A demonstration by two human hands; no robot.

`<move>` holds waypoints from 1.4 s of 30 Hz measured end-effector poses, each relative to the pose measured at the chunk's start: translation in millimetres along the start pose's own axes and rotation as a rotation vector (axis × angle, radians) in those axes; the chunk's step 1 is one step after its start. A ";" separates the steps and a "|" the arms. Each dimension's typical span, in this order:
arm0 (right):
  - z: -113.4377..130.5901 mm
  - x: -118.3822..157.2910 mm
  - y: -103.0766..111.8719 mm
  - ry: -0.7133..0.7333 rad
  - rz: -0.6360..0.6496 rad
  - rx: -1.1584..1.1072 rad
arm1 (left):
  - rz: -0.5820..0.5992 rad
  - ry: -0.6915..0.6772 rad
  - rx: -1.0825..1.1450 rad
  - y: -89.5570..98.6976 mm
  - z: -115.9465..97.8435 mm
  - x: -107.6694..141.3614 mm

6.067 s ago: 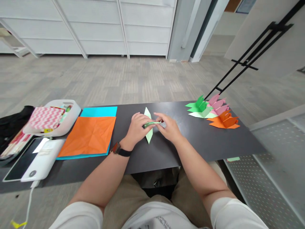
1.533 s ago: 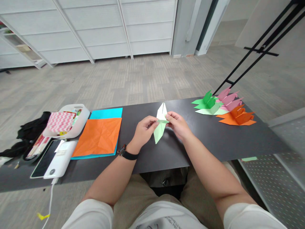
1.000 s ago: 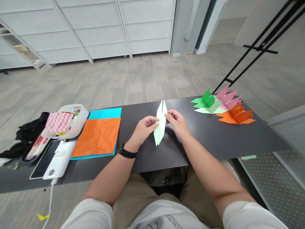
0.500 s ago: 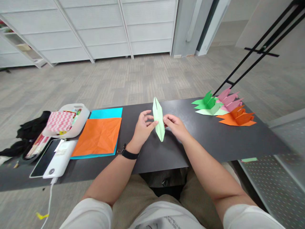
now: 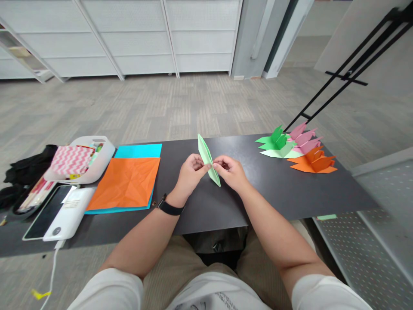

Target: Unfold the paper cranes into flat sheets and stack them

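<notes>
Between my hands, above the middle of the dark table (image 5: 206,215), is a long, folded piece of light green origami paper (image 5: 204,151). It tilts, with its upper point leaning left and a narrow gap showing along its layers. My left hand (image 5: 191,174) pinches its left side near the middle, thumb in front. My right hand (image 5: 231,172) is closed on the opposite edge with thumb and fingertips, the two thumbs almost meeting. The far fingertips are partly hidden behind the paper.
Orange paper (image 5: 129,183) lies over blue sheets (image 5: 138,150) on the left. Beyond are a white basket (image 5: 103,161), a white power bank (image 5: 69,215) with a cable and a tablet (image 5: 45,215). Folded green (image 5: 277,140), pink (image 5: 305,137) and orange origami (image 5: 314,161) stand at the right.
The light green paper has turned from nearly upright to a stronger leftward tilt, showing its edge. My right hand has moved left, closer to my left thumb. The view has shifted slightly.
</notes>
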State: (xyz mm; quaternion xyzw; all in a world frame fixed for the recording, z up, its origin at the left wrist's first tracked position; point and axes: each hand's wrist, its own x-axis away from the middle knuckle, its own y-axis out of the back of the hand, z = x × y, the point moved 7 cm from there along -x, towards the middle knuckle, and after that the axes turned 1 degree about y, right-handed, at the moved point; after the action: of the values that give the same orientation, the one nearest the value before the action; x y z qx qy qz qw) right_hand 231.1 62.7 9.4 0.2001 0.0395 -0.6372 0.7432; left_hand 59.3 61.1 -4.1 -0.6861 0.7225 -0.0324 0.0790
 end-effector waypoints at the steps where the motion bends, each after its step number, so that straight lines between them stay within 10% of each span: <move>1: 1.7 0.0 0.7 0.016 -0.010 0.020 | 0.024 0.005 0.016 -2.7 -1.6 1.1; 16: 6.1 0.3 9.4 0.066 -0.112 0.056 | 0.076 0.098 0.186 -10.4 -1.3 4.8; 23: -9.4 -2.6 -2.8 -0.183 0.023 -0.420 | 0.202 0.113 0.220 -19.3 -2.8 9.0; 34: -15.3 -5.3 0.7 -0.208 -0.008 -0.419 | -0.014 -0.031 0.033 -0.9 -6.6 3.4; 42: -18.3 -5.1 3.8 -0.229 -0.072 -0.417 | 0.044 -0.027 -0.155 -4.1 -4.4 7.2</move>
State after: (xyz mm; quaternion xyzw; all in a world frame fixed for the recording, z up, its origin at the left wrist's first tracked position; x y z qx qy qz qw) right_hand 237.4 74.3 -4.8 -0.0328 0.0929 -0.6601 0.7447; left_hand 62.3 53.4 0.5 -0.6744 0.7367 0.0345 0.0360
